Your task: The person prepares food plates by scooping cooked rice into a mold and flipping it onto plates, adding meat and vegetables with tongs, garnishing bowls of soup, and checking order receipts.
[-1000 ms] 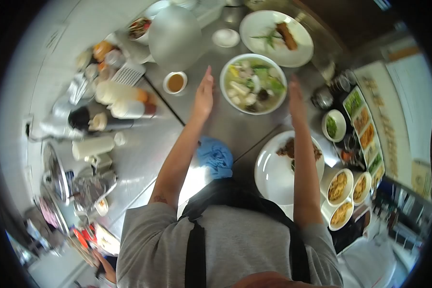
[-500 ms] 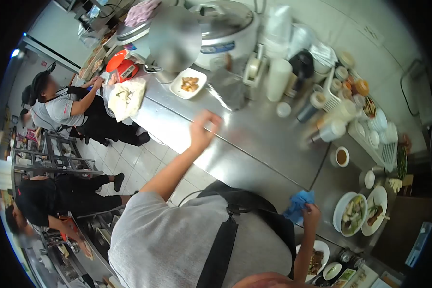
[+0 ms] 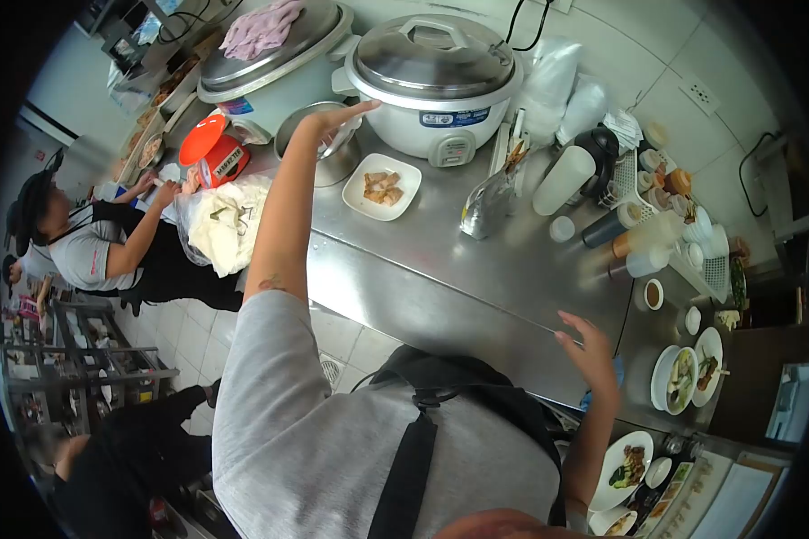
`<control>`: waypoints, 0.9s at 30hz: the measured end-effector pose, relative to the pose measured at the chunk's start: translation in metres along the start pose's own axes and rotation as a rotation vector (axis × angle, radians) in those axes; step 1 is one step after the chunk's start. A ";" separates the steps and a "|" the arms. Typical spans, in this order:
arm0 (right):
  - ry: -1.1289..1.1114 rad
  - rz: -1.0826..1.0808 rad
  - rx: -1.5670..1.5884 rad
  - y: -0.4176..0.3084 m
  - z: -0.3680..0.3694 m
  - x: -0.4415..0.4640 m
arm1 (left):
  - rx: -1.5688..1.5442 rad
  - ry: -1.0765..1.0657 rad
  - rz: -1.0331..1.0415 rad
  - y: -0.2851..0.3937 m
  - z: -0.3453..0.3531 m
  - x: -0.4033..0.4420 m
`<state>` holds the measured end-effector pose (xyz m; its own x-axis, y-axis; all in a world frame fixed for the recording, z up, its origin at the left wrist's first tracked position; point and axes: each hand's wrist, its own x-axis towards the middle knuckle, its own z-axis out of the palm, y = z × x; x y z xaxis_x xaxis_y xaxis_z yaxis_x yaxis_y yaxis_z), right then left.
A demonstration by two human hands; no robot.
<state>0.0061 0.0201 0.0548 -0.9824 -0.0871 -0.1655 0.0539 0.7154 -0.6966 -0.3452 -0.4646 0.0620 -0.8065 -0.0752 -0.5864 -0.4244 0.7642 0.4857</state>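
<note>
My left hand is stretched out over a steel pot, in front of the white rice cooker. Its fingers are extended, and clear plastic shows just below it. My right hand is raised at the counter's near edge with the fingers apart and nothing in them. Partly hidden behind that wrist lies a blue cloth. Between the hands, a square white dish holds browned food pieces, and a silver pouch stands to its right.
Squeeze bottles and a white basket line the wall. A bowl of food and plated food are on the right. An orange scale and a bag of white food are left, near a co-worker.
My left hand has moved from over the counter to above the steel pot, opening out. My right hand has let go of the blue cloth. The silver pouch now looks more upright.
</note>
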 end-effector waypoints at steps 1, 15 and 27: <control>0.012 -0.028 -0.011 -0.006 0.008 0.003 | -0.100 -0.052 -0.035 0.000 -0.005 0.006; 0.160 -0.086 0.069 -0.031 0.047 0.001 | -0.425 0.024 0.178 -0.034 -0.033 0.101; 0.366 -0.208 0.300 -0.054 0.033 -0.011 | -0.064 0.889 0.532 -0.045 -0.057 0.005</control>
<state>0.0196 -0.0401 0.0708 -0.9731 0.0807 0.2158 -0.1530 0.4742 -0.8670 -0.3541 -0.5362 0.0743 -0.8974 -0.2034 0.3915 0.0755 0.8035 0.5905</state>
